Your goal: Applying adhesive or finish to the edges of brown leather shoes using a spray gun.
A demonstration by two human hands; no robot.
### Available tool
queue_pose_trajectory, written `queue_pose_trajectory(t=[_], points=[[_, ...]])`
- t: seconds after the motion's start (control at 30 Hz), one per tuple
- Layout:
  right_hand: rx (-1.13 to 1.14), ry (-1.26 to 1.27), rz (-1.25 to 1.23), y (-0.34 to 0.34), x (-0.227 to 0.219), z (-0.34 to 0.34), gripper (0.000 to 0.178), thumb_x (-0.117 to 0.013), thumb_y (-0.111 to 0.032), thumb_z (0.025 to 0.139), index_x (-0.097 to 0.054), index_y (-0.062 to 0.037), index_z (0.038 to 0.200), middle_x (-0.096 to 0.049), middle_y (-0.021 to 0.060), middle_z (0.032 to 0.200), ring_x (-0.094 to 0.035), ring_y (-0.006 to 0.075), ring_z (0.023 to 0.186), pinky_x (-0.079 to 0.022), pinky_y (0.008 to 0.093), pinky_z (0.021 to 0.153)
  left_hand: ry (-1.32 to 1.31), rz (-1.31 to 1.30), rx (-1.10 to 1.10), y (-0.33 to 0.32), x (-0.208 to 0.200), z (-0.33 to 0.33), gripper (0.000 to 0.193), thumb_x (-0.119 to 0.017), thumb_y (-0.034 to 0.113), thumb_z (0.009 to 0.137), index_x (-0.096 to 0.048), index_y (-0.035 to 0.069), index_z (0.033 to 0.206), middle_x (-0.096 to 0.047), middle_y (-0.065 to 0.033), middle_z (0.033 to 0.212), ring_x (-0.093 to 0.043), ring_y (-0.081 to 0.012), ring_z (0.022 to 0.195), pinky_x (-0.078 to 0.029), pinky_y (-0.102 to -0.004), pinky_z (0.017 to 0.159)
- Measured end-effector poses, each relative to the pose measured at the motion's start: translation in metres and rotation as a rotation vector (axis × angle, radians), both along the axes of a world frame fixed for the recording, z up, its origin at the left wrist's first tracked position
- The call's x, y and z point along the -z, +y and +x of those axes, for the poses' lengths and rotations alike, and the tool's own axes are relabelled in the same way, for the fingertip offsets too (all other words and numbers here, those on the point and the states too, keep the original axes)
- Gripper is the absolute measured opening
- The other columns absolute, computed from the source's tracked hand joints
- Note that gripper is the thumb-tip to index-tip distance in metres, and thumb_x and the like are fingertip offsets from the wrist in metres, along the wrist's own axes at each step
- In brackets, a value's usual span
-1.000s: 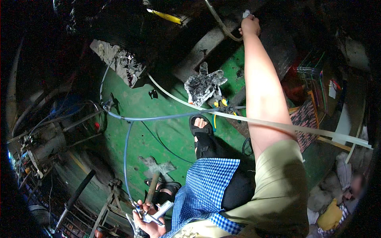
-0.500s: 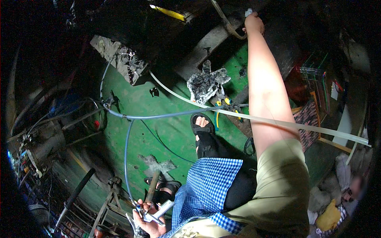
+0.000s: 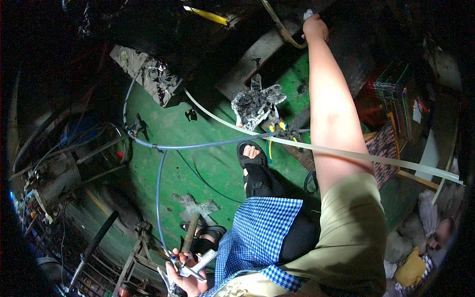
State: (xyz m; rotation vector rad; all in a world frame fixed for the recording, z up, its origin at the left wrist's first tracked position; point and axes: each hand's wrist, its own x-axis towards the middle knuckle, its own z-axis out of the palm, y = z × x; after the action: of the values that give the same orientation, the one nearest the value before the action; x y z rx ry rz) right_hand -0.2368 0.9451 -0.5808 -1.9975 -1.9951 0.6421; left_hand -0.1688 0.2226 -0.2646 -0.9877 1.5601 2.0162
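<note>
Low in the view, my left hand (image 3: 187, 281) is closed around a silver gun-shaped tool (image 3: 190, 271) with a pale ribbed part. A blue hose (image 3: 157, 198) runs down to it. Beside that hand a brown rod (image 3: 190, 232) slants upward; whether the fingers touch it I cannot tell. My right arm stretches far ahead. At its end my right hand (image 3: 316, 29) is closed, with a small white piece (image 3: 308, 14) showing at its top. A bent pipe (image 3: 282, 30) passes close to that hand. The surface there is too dark to make out.
On the green floor (image 3: 173, 121) lie a black-stained glove (image 3: 256, 106), yellow-handled pliers (image 3: 283, 126) and a foil-like sheet (image 3: 148, 72). A white strip (image 3: 341, 149) crosses over my right arm. Shelving (image 3: 94, 267) stands at lower left, a patterned panel (image 3: 382, 153) at right.
</note>
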Motion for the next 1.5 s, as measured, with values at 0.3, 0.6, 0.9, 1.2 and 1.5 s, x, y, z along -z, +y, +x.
queue_pose_trajectory(t=[0.3, 0.6, 0.9, 1.2, 1.5], points=[[-0.148, -0.091, 0.290, -0.021, -0.016, 0.006, 0.064, -0.017, -0.038, 0.106, -0.064, 0.0021, 0.124, -0.068, 0.0281, 0.116, -0.065, 0.0431, 0.110, -0.045, 0.0543, 0.101, 0.006, 0.000, 0.001, -0.010, 0.004, -0.003, 0.051, -0.050, 0.049, 0.103, -0.060, 0.005, 0.126, -0.062, -0.0018, 0.088, -0.060, -0.0193, 0.097, -0.052, -0.0451, 0.092], [-0.134, 0.016, 0.152, -0.030, -0.026, 0.005, 0.063, -0.020, -0.044, 0.107, -0.059, -0.0017, 0.133, -0.060, 0.0272, 0.133, -0.055, 0.0488, 0.122, -0.042, 0.0565, 0.104, 0.016, -0.057, -0.003, -0.003, -0.001, -0.003, 0.050, -0.050, 0.050, 0.103, -0.061, 0.005, 0.125, -0.064, -0.0020, 0.087, -0.060, -0.0195, 0.097, -0.053, -0.0459, 0.091], [-0.027, 0.163, 0.089, -0.032, -0.010, 0.019, 0.067, -0.042, -0.045, 0.104, -0.030, -0.0006, 0.153, -0.056, 0.0320, 0.134, -0.056, 0.0501, 0.120, -0.046, 0.0619, 0.098, 0.036, -0.034, 0.000, 0.000, -0.004, 0.014, 0.052, -0.050, 0.050, 0.103, -0.060, 0.004, 0.125, -0.062, -0.0025, 0.086, -0.058, -0.0195, 0.096, -0.053, -0.0456, 0.091], [-0.208, 0.136, 0.049, -0.032, -0.023, 0.022, 0.087, -0.064, -0.048, 0.093, -0.021, -0.0096, 0.158, -0.054, 0.0318, 0.137, -0.053, 0.0506, 0.125, -0.045, 0.0595, 0.102, 0.033, -0.037, 0.028, -0.003, -0.003, 0.014, 0.053, -0.050, 0.049, 0.103, -0.060, 0.002, 0.125, -0.062, -0.0040, 0.088, -0.059, -0.0208, 0.097, -0.053, -0.0439, 0.092], [-0.128, 0.192, 0.099, -0.054, -0.023, 0.011, 0.084, -0.079, -0.035, 0.078, -0.034, -0.0068, 0.143, -0.063, 0.0283, 0.123, -0.063, 0.0454, 0.111, -0.050, 0.0516, 0.095, 0.037, -0.077, -0.042, 0.003, -0.008, 0.011, 0.050, -0.049, 0.047, 0.103, -0.060, 0.003, 0.124, -0.063, -0.0038, 0.086, -0.060, -0.0212, 0.095, -0.053, -0.0414, 0.090]])
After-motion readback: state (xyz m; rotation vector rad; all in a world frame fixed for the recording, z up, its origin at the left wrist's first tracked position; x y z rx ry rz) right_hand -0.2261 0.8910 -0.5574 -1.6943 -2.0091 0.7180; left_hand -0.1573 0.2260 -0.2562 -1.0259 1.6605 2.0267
